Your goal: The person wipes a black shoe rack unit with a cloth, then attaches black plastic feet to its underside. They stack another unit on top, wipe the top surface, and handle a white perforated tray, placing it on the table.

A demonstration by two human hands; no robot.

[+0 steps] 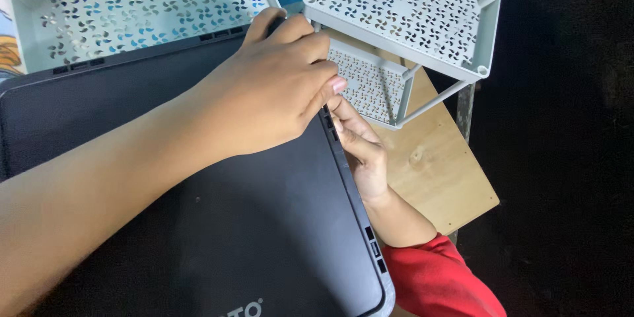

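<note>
A closed dark grey laptop fills the lower left of the view, with ports showing along its right edge. My left hand lies over its far right corner, fingers curled around the edge. Coming up from a red sleeve, my right hand is pressed against the same right edge just below that corner. Its fingers touch the edge under my left fingertips.
A white two-tier rack with pinwheel-shaped holes stands on the wooden table just past the laptop's corner. A second white perforated tray lies behind the laptop at upper left. Right of the table's edge is dark floor.
</note>
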